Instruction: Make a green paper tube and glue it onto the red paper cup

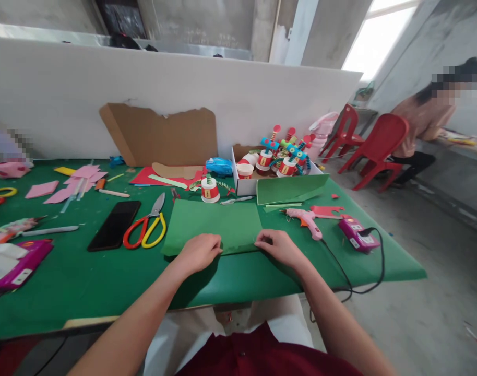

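Observation:
A sheet of green paper lies flat on the green table in front of me, its near edge slightly folded or raised. My left hand is closed on that near edge at the middle. At the sheet's near right corner, my right hand pinches the paper between thumb and fingers. Scissors with red and yellow handles lie left of the sheet. Behind it stands a small paper-cup figure with folded green arms. A pink glue gun rests to the right of my right hand.
A white box holds several cup figures at the back. Left are a black phone, a pen and pink paper. A purple device with a looping cord sits right. A person sits by red chairs.

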A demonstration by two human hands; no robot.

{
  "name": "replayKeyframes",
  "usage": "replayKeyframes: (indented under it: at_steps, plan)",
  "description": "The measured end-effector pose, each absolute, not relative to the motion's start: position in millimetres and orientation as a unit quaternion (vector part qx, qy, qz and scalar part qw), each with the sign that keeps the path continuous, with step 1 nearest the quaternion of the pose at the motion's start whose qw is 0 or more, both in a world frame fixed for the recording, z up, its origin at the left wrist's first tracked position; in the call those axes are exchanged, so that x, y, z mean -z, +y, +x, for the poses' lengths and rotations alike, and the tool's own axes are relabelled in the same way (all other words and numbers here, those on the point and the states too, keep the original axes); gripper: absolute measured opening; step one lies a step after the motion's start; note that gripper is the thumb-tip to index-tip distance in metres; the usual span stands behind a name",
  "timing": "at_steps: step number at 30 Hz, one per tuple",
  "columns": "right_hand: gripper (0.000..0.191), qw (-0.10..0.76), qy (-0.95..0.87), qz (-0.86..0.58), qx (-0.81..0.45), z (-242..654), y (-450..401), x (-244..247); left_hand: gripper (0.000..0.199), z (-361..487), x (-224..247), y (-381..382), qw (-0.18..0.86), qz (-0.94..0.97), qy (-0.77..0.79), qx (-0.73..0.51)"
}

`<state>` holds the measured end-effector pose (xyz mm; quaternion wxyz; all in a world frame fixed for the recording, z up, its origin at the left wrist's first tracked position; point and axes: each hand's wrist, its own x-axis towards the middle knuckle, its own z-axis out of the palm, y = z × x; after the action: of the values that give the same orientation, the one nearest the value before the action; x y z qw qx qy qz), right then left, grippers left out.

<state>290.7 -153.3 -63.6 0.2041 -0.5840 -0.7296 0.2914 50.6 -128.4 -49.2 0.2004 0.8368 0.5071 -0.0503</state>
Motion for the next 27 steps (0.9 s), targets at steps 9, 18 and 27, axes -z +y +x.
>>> replayKeyframes:
  at_steps: [9,18,27]
  plan:
    - [0.007,0.126,-0.749,-0.61,-0.225,284,-157,60,0.014,52,50,-128,0.205,0.829,0.517,0.06]
    - [0.006,0.089,-0.752,-0.623,-0.196,280,-162,57,0.014,50,52,-125,0.208,0.828,0.518,0.046]
    - [0.005,0.127,-0.721,-0.647,-0.214,283,-164,59,0.011,45,57,-120,0.229,0.838,0.493,0.047]
